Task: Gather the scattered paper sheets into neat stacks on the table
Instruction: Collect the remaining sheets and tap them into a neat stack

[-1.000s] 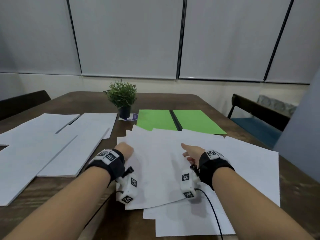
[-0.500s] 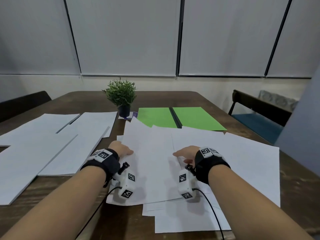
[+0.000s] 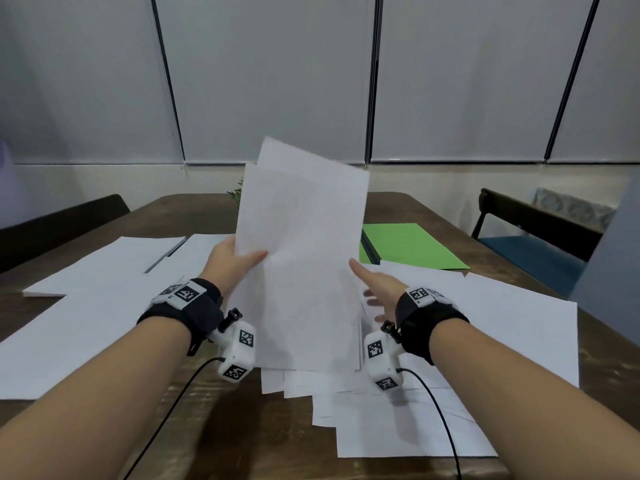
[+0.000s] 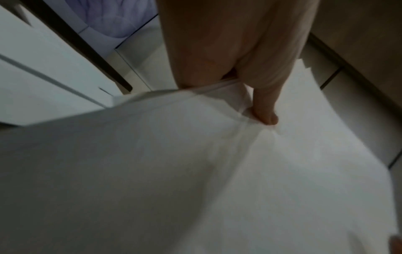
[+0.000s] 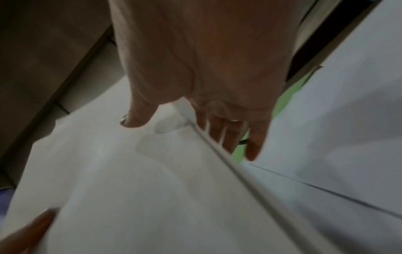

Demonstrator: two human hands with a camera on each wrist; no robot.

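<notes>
A bundle of white paper sheets (image 3: 304, 254) stands upright above the wooden table (image 3: 242, 427), its lower edge near the loose sheets (image 3: 398, 417) lying below. My left hand (image 3: 228, 258) pinches the bundle's left edge, thumb on the front. In the left wrist view that thumb (image 4: 264, 110) presses into the creased paper (image 4: 195, 171). My right hand (image 3: 377, 285) holds the right edge. In the right wrist view its thumb (image 5: 135, 118) lies on the front of the sheets (image 5: 152, 189) and its fingers (image 5: 228, 137) reach behind the edge.
Large white paper stacks (image 3: 86, 306) cover the table's left side, and more white sheets (image 3: 519, 323) spread to the right. A green folder (image 3: 408, 244) lies behind the bundle. A small plant (image 3: 235, 195) is mostly hidden. A dark chair (image 3: 536, 230) stands at the right.
Both hands gripped the top sheets that lay flat and lifted them off the table, tilting them upright. The bundle now hides the plant and part of the green folder.
</notes>
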